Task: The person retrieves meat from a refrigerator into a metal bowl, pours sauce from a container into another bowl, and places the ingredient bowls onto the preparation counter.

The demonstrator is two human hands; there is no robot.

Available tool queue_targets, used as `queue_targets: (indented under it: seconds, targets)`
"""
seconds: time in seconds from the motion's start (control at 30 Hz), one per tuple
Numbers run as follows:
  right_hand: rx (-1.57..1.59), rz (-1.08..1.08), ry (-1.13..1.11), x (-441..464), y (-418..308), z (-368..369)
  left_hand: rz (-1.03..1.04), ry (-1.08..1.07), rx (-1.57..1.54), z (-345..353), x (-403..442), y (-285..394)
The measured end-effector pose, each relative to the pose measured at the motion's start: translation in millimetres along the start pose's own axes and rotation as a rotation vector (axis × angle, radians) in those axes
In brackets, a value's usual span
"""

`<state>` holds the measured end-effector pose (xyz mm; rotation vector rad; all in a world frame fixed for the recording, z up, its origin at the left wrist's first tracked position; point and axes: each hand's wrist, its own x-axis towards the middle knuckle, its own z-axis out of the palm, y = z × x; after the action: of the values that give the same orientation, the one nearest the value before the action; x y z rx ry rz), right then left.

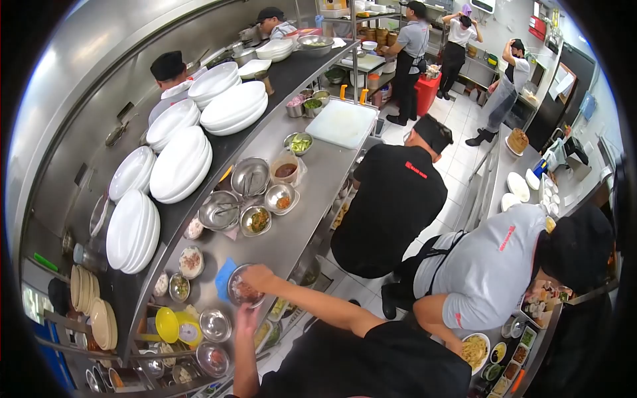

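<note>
My right hand [260,278] reaches over a metal bowl [232,286] of reddish-brown food [248,292]. Its fingers curl down at the bowl's right side; whatever they grip is hidden. Below the same bowl, my left hand [246,322] is raised with its fingertips near the lower rim. That hand is smeared, so I cannot tell whether it touches the bowl. A blue cloth or bag [224,278] lies against the bowl's left side. Close by are two shiny metal bowls [215,325] and a yellow kitchen scale [190,333] with a yellow bowl [170,324].
Stacked white plates [180,164] line the dark upper shelf [279,99]. Mixing bowls [219,211], a sauce container [286,170] and a white cutting board [342,124] occupy the steel counter [312,192]. Two co-workers bend close on my right, one in black [398,199], one in grey [484,265].
</note>
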<state>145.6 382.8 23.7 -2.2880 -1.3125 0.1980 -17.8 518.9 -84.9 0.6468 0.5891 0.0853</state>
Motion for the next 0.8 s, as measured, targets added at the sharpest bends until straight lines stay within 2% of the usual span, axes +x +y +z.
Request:
queue_targets:
  seconds: [0.07, 0.17, 0.27, 0.37, 0.47, 0.57, 0.67, 0.77, 0.8]
  targets:
    - [0.069, 0.042, 0.027, -1.7, 13.8, -16.2, -0.064, -0.112, -0.028, 5.0, 28.6, 0.6]
    - [0.19, 0.079, 0.003, -2.4, 39.5, -34.1, -0.234, 0.059, -0.27, -22.6, 89.6, -7.1]
    - [0.277, 0.062, 0.017, -9.0, 67.4, -30.2, -0.053, 0.219, -0.104, -75.2, 158.2, -19.5]
    - [0.344, 0.064, -0.005, -11.6, 101.0, -11.4, 0.166, 0.217, -0.196, -40.9, 170.4, -18.0]
    - [0.444, 0.03, -0.03, -23.3, 124.4, -7.3, 0.325, 0.234, -0.146, -20.6, 178.6, -10.1]
    - [0.522, -0.007, -0.085, -32.6, 143.2, -18.8, 0.105, 0.21, -0.288, -26.7, 180.2, -2.9]
    - [0.6, -0.047, -0.117, -34.1, 153.1, -25.6, -0.071, 0.122, -0.127, -47.1, 171.9, -7.7]
    - [0.651, -0.096, -0.1, -33.6, 161.6, -28.3, -0.277, 0.184, -0.063, -34.3, 143.6, -3.5]
    - [0.663, -0.112, -0.09, -34.3, 162.6, -28.8, -0.261, 0.245, 0.055, -27.7, 127.0, -0.9]
